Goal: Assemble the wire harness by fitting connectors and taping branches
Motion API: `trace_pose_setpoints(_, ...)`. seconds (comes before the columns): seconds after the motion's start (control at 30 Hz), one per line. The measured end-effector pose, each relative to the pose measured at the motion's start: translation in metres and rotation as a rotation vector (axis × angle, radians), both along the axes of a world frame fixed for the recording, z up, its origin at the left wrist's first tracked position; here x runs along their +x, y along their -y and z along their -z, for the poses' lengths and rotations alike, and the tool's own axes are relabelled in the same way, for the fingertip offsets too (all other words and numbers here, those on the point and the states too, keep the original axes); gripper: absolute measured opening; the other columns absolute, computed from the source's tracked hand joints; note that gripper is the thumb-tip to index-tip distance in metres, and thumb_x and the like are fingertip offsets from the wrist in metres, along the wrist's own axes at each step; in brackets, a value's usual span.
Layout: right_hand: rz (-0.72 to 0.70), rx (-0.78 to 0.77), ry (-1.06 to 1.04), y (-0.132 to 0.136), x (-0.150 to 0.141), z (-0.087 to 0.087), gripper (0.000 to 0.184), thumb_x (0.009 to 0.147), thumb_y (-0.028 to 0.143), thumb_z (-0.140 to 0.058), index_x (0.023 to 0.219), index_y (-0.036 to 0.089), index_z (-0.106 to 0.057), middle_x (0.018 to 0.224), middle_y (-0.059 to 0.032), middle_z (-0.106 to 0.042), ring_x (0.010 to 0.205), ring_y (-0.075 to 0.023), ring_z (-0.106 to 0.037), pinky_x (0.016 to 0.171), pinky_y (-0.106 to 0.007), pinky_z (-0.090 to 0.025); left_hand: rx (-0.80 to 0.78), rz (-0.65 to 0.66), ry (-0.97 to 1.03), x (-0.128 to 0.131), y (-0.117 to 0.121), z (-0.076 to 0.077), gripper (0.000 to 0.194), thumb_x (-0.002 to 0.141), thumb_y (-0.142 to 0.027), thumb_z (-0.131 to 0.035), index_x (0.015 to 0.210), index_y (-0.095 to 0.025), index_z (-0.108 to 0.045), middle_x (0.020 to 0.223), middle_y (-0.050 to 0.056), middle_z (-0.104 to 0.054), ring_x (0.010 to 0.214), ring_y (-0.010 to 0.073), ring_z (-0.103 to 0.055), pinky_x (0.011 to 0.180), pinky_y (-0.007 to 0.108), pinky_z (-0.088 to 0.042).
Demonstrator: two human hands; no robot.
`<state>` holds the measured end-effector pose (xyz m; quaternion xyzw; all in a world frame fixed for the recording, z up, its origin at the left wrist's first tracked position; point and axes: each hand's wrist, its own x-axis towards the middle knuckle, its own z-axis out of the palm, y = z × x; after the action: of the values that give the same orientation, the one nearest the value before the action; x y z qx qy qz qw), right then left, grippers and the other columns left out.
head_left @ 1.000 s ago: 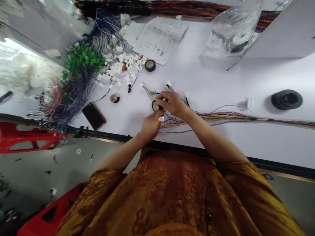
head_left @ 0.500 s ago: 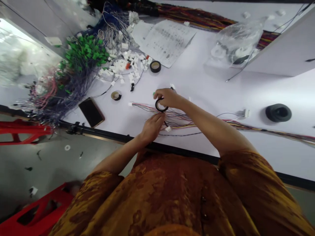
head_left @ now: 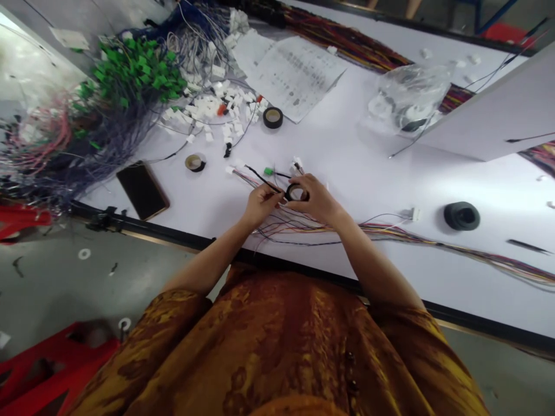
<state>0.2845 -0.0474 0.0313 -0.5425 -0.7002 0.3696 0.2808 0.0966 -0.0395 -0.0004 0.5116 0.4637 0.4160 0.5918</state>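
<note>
My right hand (head_left: 319,199) curls its fingers round a roll of black tape (head_left: 296,192), whose open core faces up. Close beside it, my left hand (head_left: 259,206) pinches a black-wrapped wire (head_left: 263,178) that sticks out to the upper left. The two hands almost meet at the roll's left edge. Under and around them runs a wire harness (head_left: 403,232) of thin coloured wires, trailing off to the right. A green connector (head_left: 268,171) and white connectors (head_left: 297,164) lie just beyond my hands; another white connector (head_left: 230,170) sits to the left.
Two more tape rolls (head_left: 273,118) (head_left: 195,163) and a phone (head_left: 143,190) lie on the table. Green connectors (head_left: 139,72) and loose wires heap up at the left. Printed sheets (head_left: 295,72) are at the back. A black ring-shaped roll (head_left: 462,216) stands at the right.
My left hand now pinches a black-wrapped wire pointing up-left. The tape roll and my right hand have come lower, beside the left hand. The camera view has shifted and tilted.
</note>
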Motion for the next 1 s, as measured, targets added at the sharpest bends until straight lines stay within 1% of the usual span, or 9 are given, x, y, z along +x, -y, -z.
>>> trace_pose_setpoints(0.07, -0.012, 0.098, 0.217, 0.003, -0.007, -0.005, 0.045, 0.076, 0.033, -0.078, 0.114, 0.014, -0.063, 0.118, -0.0154, -0.062, 0.110, -0.0301, -0.060, 0.095, -0.046, -0.050, 0.044, -0.031, -0.045, 0.001, 0.000, 0.000, 0.018, 0.074, -0.030, -0.072, 0.077, -0.014, -0.064, 0.072, 0.001, -0.067, 0.056, 0.0098, -0.060, 0.051, 0.021, -0.046)
trace_pose_setpoints(0.13, -0.046, 0.123, 0.309, 0.007, -0.013, -0.010, 0.039, 0.083, 0.033, -0.072, 0.116, 0.015, -0.061, 0.115, -0.0157, -0.064, 0.110, -0.0302, -0.060, 0.094, -0.045, -0.049, 0.071, -0.071, -0.094, 0.002, 0.000, 0.001, 0.016, 0.074, -0.029, -0.071, 0.077, -0.015, -0.063, 0.066, -0.001, -0.064, 0.052, 0.0085, -0.056, 0.049, 0.020, -0.042)
trace_pose_setpoints(0.23, -0.081, 0.088, 0.312, 0.013, -0.017, -0.012, 0.034, 0.091, 0.033, -0.063, 0.121, 0.017, -0.059, 0.111, -0.0137, -0.065, 0.103, -0.0263, -0.063, 0.089, -0.039, -0.050, 0.032, -0.071, -0.082, 0.003, -0.001, 0.001, 0.018, 0.074, -0.031, -0.071, 0.076, -0.016, -0.060, 0.057, -0.003, -0.061, 0.048, 0.0086, -0.053, 0.047, 0.020, -0.040)
trace_pose_setpoints(0.4, -0.013, 0.016, 0.355, 0.020, -0.019, -0.009, 0.026, 0.089, 0.027, -0.061, 0.111, 0.015, -0.062, 0.106, -0.0126, -0.065, 0.097, -0.0248, -0.063, 0.084, -0.037, -0.049, -0.021, 0.091, -0.057, 0.004, -0.002, 0.003, 0.030, 0.071, -0.042, -0.076, 0.082, -0.016, -0.066, 0.061, -0.001, -0.066, 0.050, 0.0111, -0.057, 0.049, 0.022, -0.045)
trace_pose_setpoints(0.67, -0.068, 0.123, 0.450, 0.012, -0.020, -0.006, 0.014, 0.088, 0.020, -0.055, 0.096, 0.016, -0.065, 0.101, -0.0112, -0.065, 0.100, -0.0258, -0.060, 0.088, -0.038, -0.049, 0.044, 0.023, -0.191, 0.001, 0.004, 0.012, 0.024, 0.075, -0.043, -0.070, 0.074, -0.019, -0.069, 0.062, 0.001, -0.067, 0.058, 0.0141, -0.060, 0.056, 0.024, -0.047)
trace_pose_setpoints(0.77, -0.093, 0.158, 0.480, 0.027, -0.043, -0.013, 0.022, 0.091, 0.017, -0.046, 0.092, 0.020, -0.068, 0.100, -0.0115, -0.068, 0.097, -0.0280, -0.061, 0.083, -0.042, -0.050, 0.003, -0.020, -0.131, 0.001, 0.002, 0.012, 0.024, 0.073, -0.043, -0.071, 0.072, -0.019, -0.066, 0.062, 0.000, -0.065, 0.059, 0.0141, -0.060, 0.059, 0.025, -0.049)
trace_pose_setpoints(0.87, -0.252, 0.223, 0.364, 0.053, -0.070, -0.020, 0.020, 0.090, 0.023, -0.050, 0.086, 0.027, -0.069, 0.096, -0.0070, -0.071, 0.089, -0.0266, -0.062, 0.080, -0.041, -0.051, -0.036, -0.056, -0.097, 0.003, -0.003, 0.011, 0.029, 0.074, -0.047, -0.070, 0.072, -0.019, -0.061, 0.063, 0.000, -0.066, 0.060, 0.0145, -0.063, 0.061, 0.025, -0.052)
trace_pose_setpoints(0.93, -0.288, 0.231, 0.282, 0.057, -0.067, -0.021, 0.015, 0.090, 0.033, -0.054, 0.087, 0.030, -0.069, 0.097, -0.0026, -0.071, 0.088, -0.0235, -0.062, 0.081, -0.037, -0.052, -0.060, -0.035, -0.081, 0.002, -0.006, 0.009, 0.033, 0.074, -0.050, -0.072, 0.073, -0.019, -0.061, 0.063, 0.000, -0.066, 0.060, 0.0151, -0.065, 0.062, 0.026, -0.053)
trace_pose_setpoints(1.0, 0.057, 0.143, 0.386, 0.045, -0.035, -0.017, 0.017, 0.092, 0.034, -0.052, 0.091, 0.027, -0.067, 0.096, -0.0056, -0.069, 0.088, -0.0236, -0.061, 0.081, -0.037, -0.051, -0.071, 0.014, -0.058, -0.002, -0.005, 0.006, 0.038, 0.073, -0.054, -0.073, 0.077, -0.018, -0.064, 0.065, 0.001, -0.067, 0.061, 0.0158, -0.067, 0.064, 0.027, -0.055)
